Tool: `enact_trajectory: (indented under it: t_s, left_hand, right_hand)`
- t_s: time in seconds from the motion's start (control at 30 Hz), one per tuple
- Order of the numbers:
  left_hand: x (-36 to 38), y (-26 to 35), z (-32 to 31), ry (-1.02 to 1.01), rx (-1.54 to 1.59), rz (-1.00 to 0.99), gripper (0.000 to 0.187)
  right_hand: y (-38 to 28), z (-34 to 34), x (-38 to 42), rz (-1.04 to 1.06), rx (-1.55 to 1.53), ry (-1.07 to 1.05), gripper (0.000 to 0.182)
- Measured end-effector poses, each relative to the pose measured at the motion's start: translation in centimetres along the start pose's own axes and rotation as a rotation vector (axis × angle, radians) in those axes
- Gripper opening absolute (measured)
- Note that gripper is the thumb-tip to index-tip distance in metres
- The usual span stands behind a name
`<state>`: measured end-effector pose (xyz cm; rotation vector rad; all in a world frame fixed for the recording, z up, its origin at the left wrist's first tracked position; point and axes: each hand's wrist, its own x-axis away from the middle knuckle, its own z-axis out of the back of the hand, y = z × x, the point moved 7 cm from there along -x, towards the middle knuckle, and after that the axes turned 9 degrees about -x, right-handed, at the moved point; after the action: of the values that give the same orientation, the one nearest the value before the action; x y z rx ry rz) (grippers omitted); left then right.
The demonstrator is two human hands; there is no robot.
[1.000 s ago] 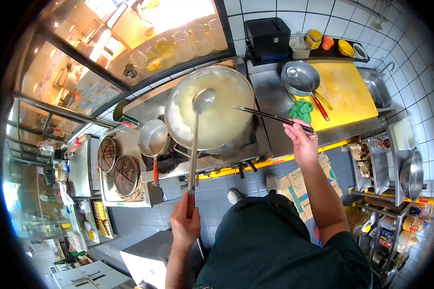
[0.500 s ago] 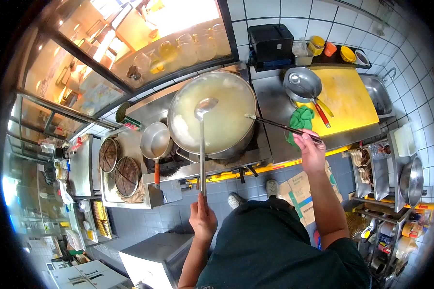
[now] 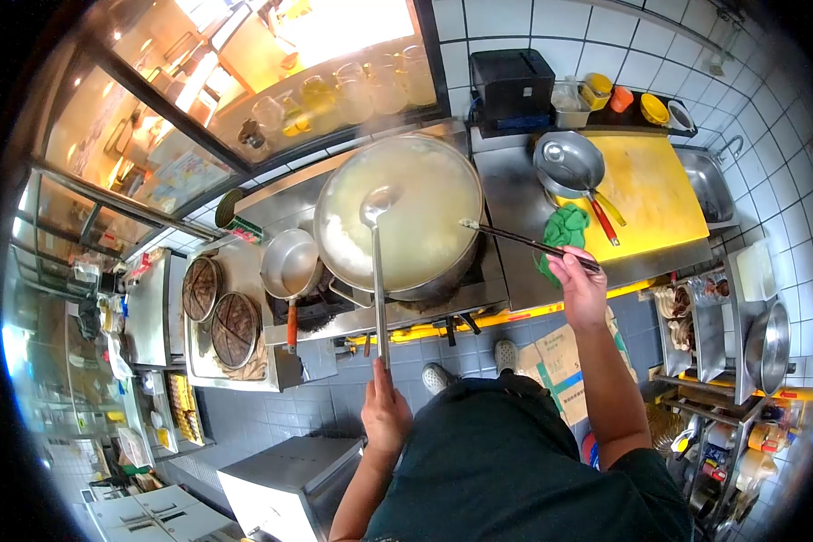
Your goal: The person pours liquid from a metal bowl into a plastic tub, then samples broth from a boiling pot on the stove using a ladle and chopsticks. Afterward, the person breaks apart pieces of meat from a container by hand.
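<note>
My left hand (image 3: pixel 386 417) is closed round the handle of a long metal ladle (image 3: pixel 378 289). The ladle's bowl lies at the surface of pale, cloudy liquid in a large steaming pot (image 3: pixel 471 163) on the stove. Dark chopsticks (image 3: pixel 524 240) are gripped in my right hand (image 3: pixel 580 282). Their tips reach over the pot's right rim and hold a small whitish piece (image 3: pixel 469 223), too small to name. A green cloth (image 3: pixel 565 230) lies just beyond my right hand on the counter edge.
A small saucepan (image 3: pixel 291 262) with a wooden handle stands left of the pot. Two round dark strainers (image 3: pixel 235 330) lie farther left. To the right are a frying pan (image 3: pixel 569 165), a yellow cutting board (image 3: pixel 668 194) and a sink (image 3: pixel 709 181). Flattened cardboard (image 3: pixel 560 370) covers part of the floor.
More steam rises over the pot. The ladle's bowl has shifted very slightly left. Both hands keep their grips, and the chopsticks stay almost in place.
</note>
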<state>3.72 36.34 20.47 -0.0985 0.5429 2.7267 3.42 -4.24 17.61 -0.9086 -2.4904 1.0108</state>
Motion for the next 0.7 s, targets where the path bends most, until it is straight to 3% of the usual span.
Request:
enact_trajectory:
  t_s: [0.7]
  left_hand:
    - [-0.07, 0.32, -0.11, -0.05, 0.005, 0.022, 0.08]
  right_hand:
    - [-0.22, 0.1, 0.03, 0.006, -0.005, 0.018, 0.017]
